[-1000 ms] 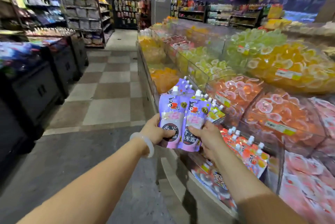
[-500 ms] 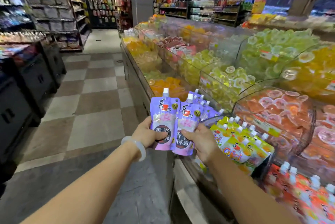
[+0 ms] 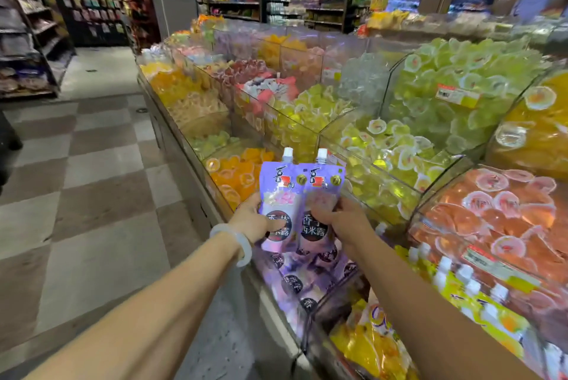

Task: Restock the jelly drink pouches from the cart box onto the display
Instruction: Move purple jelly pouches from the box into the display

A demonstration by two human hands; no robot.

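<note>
Two purple jelly drink pouches with white caps stand upright side by side above the front edge of the display. My left hand (image 3: 253,221) grips the left purple pouch (image 3: 278,195), thumb across its dark round label. My right hand (image 3: 342,221) grips the right purple pouch (image 3: 322,195) from its right side. Directly below them lies the display compartment of purple pouches (image 3: 302,275), stacked flat. Yellow pouches (image 3: 479,296) with white caps fill the compartment to the right. The cart box is out of view.
Clear bins of jelly cups line the display: orange (image 3: 239,173), yellow-green (image 3: 390,152), green (image 3: 461,87), peach (image 3: 504,213). A clear front panel (image 3: 325,333) edges the lower shelf. A checkered aisle floor (image 3: 92,183) runs on the left, with shelving (image 3: 33,38) beyond.
My view has shifted left along the display. Both hands carried the two purple pouches from beside the yellow pouches to above the purple pouch compartment.
</note>
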